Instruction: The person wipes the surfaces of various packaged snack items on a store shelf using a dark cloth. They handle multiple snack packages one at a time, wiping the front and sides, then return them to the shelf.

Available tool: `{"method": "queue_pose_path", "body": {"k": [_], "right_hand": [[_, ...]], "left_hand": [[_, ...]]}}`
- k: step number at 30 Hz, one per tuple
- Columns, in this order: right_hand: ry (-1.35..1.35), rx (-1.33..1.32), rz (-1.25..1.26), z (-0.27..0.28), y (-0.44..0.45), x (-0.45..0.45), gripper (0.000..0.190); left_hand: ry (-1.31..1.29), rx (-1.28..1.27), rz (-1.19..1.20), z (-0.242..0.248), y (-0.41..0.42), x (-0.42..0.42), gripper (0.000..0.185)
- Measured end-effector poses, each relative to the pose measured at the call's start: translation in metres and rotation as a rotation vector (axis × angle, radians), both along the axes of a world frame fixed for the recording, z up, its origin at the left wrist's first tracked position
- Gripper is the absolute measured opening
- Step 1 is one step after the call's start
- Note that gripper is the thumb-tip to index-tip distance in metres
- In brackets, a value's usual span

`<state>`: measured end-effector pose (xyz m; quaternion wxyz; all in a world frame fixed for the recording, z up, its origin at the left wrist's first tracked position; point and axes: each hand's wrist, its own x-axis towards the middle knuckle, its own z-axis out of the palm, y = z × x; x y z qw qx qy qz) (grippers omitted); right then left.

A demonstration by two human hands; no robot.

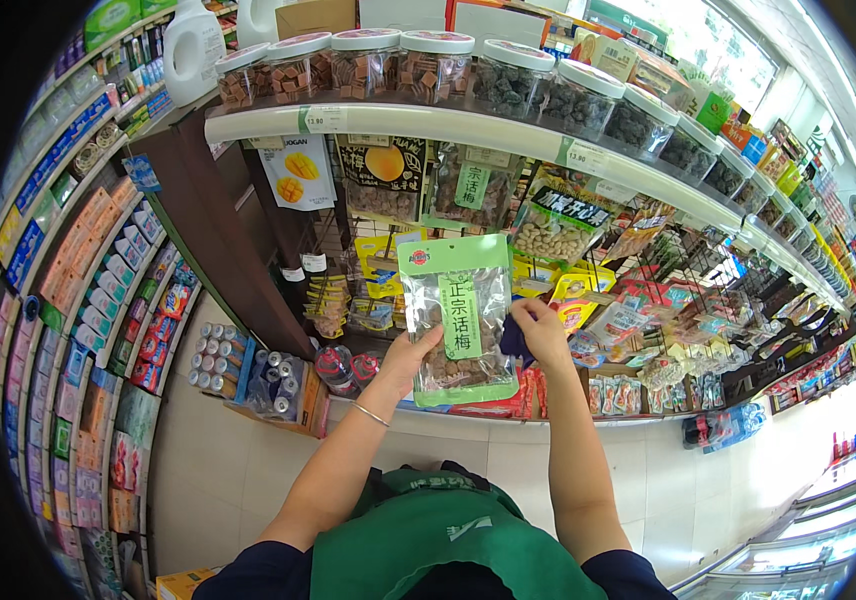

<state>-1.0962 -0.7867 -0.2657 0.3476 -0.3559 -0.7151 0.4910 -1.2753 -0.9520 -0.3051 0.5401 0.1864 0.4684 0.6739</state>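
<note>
A green-topped clear plastic bag of dried plums (435, 375) is held upright before me, its printed front towards me. My left hand (409, 364) grips its lower left side, with the thumb across the front. In my right hand (540, 330) is a bunched dark purple cloth (516, 343), close against the bag's right edge. Behind the bag, a similar dried plum bag (469, 187) hangs on the rack. To its left hang a dried mango bag (297, 172) and a black snack bag (383, 180); a bag of nuts (554, 225) hangs to its right.
White-lidded jars (435, 67) of snacks line the shelf (428, 120) above the rack. Packs of drink cans (278, 382) stand on the floor at left, beside bottles (336, 369). Wrapped bottles (728, 427) lie at right. Stocked shelves (90, 315) run along the left.
</note>
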Motion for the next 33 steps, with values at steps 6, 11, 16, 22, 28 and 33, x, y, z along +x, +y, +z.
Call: {"method": "queue_pose_path", "body": {"k": [6, 11, 16, 22, 28, 33], "right_hand": [[0.069, 0.536, -0.02, 0.045, -0.05, -0.031, 0.043], [-0.428, 1.065, 0.416, 0.032, -0.085, -0.075, 0.049], [-0.23, 1.076, 0.486, 0.039, -0.05, -0.102, 0.044], [-0.145, 0.93, 0.133, 0.03, 0.041, -0.089, 0.034], [0.016, 0.54, -0.184, 0.025, 0.049, -0.05, 0.032], [-0.263, 0.987, -0.006, 0.026, -0.046, -0.092, 0.051]], "left_hand": [[0.149, -0.028, 0.006, 0.007, 0.0, 0.013, 0.04], [0.328, 0.183, 0.188, -0.012, 0.006, 0.025, 0.043], [0.347, -0.024, 0.089, -0.004, 0.002, 0.002, 0.037], [0.114, 0.131, 0.129, 0.021, -0.015, 0.005, 0.031], [0.001, 0.015, 0.181, 0.007, -0.017, -0.026, 0.039], [-0.115, 0.07, 0.21, 0.018, 0.01, -0.016, 0.047]]}}
